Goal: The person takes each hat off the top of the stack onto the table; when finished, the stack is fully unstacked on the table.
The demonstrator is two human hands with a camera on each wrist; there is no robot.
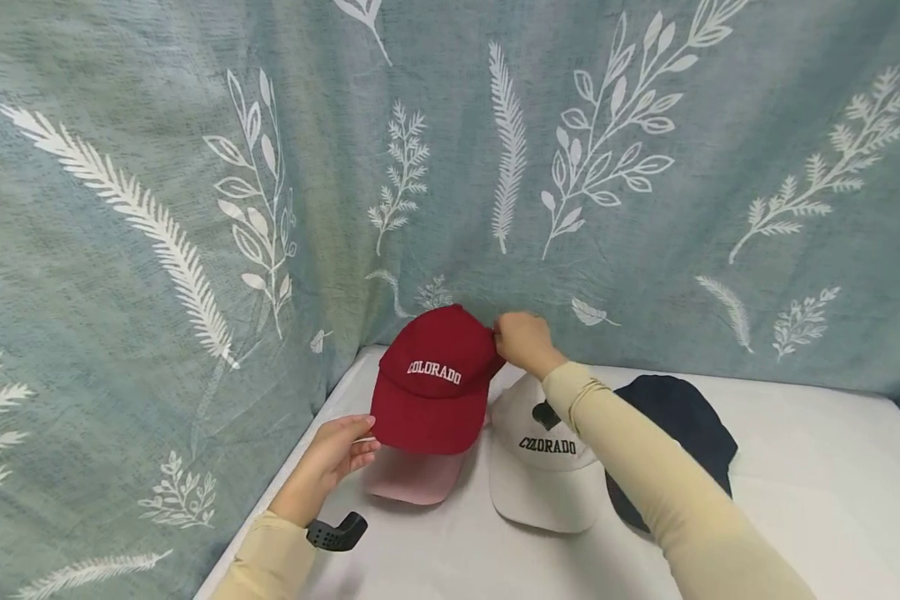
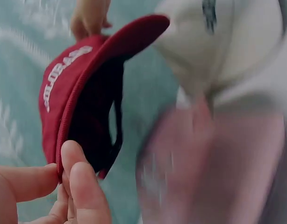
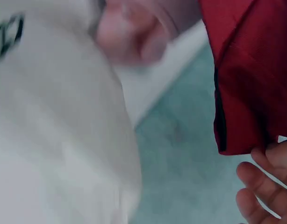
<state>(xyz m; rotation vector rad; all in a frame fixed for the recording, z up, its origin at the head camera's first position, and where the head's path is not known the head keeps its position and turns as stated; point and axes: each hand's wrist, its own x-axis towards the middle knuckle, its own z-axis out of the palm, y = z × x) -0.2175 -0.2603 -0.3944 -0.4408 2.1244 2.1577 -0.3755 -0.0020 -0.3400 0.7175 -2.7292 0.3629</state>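
A red baseball cap (image 1: pixel 433 367) with white COLORADO lettering is held up between both hands, its brim toward me. My left hand (image 1: pixel 339 450) pinches the brim's left edge between thumb and fingers, plain in the left wrist view, where the dark inside of the cap (image 2: pixel 94 105) shows. At the back right of the cap, my right hand (image 1: pixel 527 340) grips the fabric edge; in the right wrist view its fingertips (image 3: pixel 261 158) pinch the lower hem. Beneath the red cap lies a pink cap (image 1: pixel 416 477), mostly hidden except for its brim.
A cream cap (image 1: pixel 543 492) with dark COLORADO lettering sits right of the pink one, under the right forearm. Further right is a navy cap (image 1: pixel 675 408), partly covered by the sleeve. All rest on a white-covered table (image 1: pixel 810 467), with a leaf-patterned curtain (image 1: pixel 450 167) behind and left.
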